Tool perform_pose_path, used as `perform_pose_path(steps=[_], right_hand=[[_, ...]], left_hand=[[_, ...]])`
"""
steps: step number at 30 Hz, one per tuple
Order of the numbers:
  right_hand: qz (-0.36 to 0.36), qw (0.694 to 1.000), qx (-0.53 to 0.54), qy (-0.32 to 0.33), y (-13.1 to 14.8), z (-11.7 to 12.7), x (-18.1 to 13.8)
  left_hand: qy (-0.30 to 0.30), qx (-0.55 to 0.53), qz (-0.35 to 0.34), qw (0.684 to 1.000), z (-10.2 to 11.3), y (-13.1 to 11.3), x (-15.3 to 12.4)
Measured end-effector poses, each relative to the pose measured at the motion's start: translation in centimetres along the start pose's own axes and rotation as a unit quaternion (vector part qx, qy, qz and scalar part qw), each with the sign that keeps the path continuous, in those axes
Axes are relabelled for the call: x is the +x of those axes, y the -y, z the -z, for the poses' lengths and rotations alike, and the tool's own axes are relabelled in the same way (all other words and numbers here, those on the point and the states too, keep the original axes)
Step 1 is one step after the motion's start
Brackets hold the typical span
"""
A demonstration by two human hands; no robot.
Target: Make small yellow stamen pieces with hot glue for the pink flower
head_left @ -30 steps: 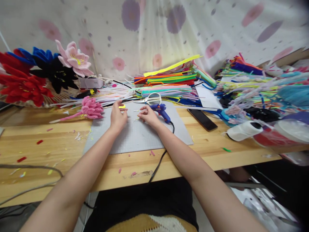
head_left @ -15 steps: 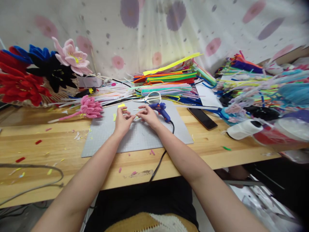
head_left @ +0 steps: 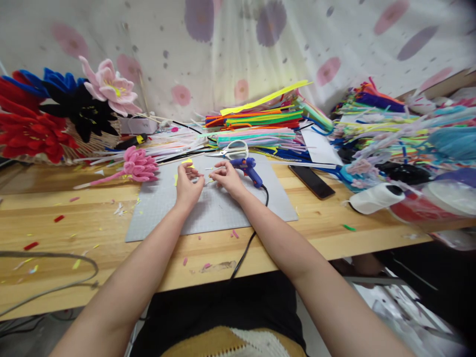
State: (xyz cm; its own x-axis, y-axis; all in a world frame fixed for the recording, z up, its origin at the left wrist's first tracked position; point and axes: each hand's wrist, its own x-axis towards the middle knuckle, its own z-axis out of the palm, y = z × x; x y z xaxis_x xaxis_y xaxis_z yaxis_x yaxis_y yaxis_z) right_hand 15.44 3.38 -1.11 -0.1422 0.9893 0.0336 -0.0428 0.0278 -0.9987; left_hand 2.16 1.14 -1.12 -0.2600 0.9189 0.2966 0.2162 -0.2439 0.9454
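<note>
At a wooden worktable, I bring my two hands together over a gray mat, a narrow gap between their fingertips. My left hand is curled, thumb and forefinger close together; I cannot say whether anything is pinched there. My right hand has its thumb and forefinger drawn together, with a tiny yellowish bit at the tips, too small to show whether I have it gripped. Slender scraps lie on the mat between my hands, and a yellow strip shows just past my left fingers.

Crowding my right hand is a blue glue gun, its black cord passing under my right forearm to the table's near edge. White-handled scissors lie just beyond, before heaped bundles of colored fuzzy stems that block the mat's far side. To my left, a pink fuzzy flower reaches over the mat's corner, below red, blue, black and pale pink blooms. To my right, a dark phone rests beside the mat, near a white bottle-like object. Red, pink and yellow clippings litter the wood.
</note>
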Motion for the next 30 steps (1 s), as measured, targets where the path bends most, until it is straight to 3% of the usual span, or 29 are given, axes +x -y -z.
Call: perform_pose_path(steps=[4, 10, 13, 16, 22, 30], right_hand=[[0.005, 1.0, 0.004, -0.006, -0.3, -0.1, 0.1], [0.012, 1.0, 0.009, 0.002, -0.5, -0.1, 0.2], [0.008, 1.0, 0.002, 0.0, -0.4, -0.1, 0.2], [0.008, 1.0, -0.019, -0.011, -0.4, -0.2, 0.2], [0.015, 0.997, -0.072, -0.032, -0.6, -0.1, 0.4], [0.048, 0.98, -0.192, -0.033, -1.0, -0.5, 1.4]], left_hand=[[-0.031, -0.051, 0.014, 0.998, 0.1, 0.4, 0.2], [0.058, -0.005, -0.005, 0.998, 0.0, 0.5, -0.2], [0.066, 0.005, -0.007, 0.998, -0.2, 0.5, -0.4], [0.027, 0.021, -0.02, 0.999, -0.1, 0.6, -0.2], [-0.134, -0.029, -0.032, 0.99, 1.1, 0.7, 1.2], [-0.119, -0.089, 0.027, 0.989, 4.5, -0.5, 3.0]])
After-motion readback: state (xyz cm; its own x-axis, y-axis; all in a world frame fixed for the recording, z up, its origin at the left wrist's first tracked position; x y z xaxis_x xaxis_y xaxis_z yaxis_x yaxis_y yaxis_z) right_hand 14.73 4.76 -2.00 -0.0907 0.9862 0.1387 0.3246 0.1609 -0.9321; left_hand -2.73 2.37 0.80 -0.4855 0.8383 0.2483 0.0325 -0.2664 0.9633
